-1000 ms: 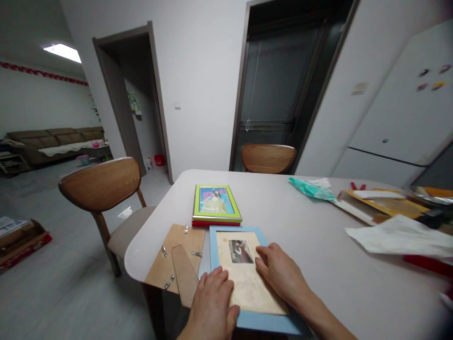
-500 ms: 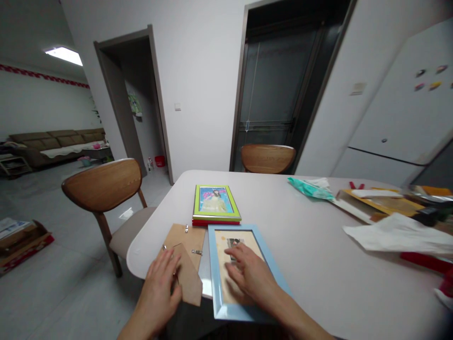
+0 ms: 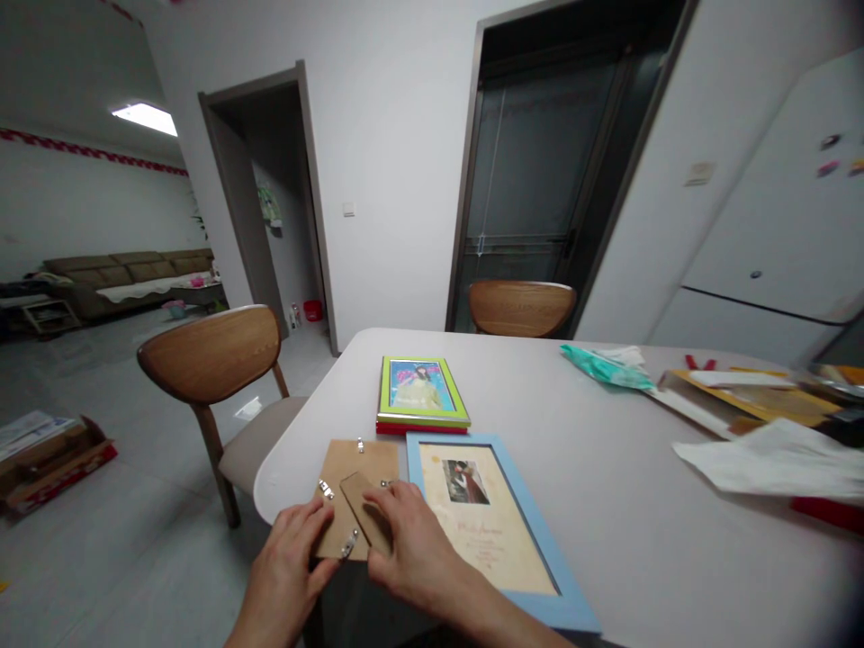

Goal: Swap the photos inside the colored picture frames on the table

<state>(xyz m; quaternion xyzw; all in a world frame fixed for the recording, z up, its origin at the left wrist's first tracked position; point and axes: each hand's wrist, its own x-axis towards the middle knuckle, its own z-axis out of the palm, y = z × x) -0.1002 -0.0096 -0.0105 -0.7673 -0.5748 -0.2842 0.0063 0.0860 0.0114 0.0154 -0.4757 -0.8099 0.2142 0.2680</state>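
Observation:
A brown picture frame backing board [image 3: 337,463] with metal clips and a fold-out stand [image 3: 361,495] lies at the table's near left edge. My left hand [image 3: 287,562] grips its lower left edge, thumb below and fingers on top. With fingers bent, my right hand [image 3: 418,549] holds the board's right side, over the stand; its fingertips partly hide the stand and a clip. Just right of the board lies a light blue picture frame [image 3: 513,468], face up, showing a cream sheet with a small photo [image 3: 465,481]. My right forearm crosses its lower left part.
Behind the board is a green picture frame [image 3: 422,416] on top of a red one. Teal packaging [image 3: 607,367], a yellow envelope [image 3: 762,396] and white paper [image 3: 776,459] lie on the right. Wooden chairs stand at the left [image 3: 216,360] and the far side [image 3: 523,306].
My right hand has moved left from the blue frame onto the backing board. The stand now lies lower against the board. My view has shifted slightly left.

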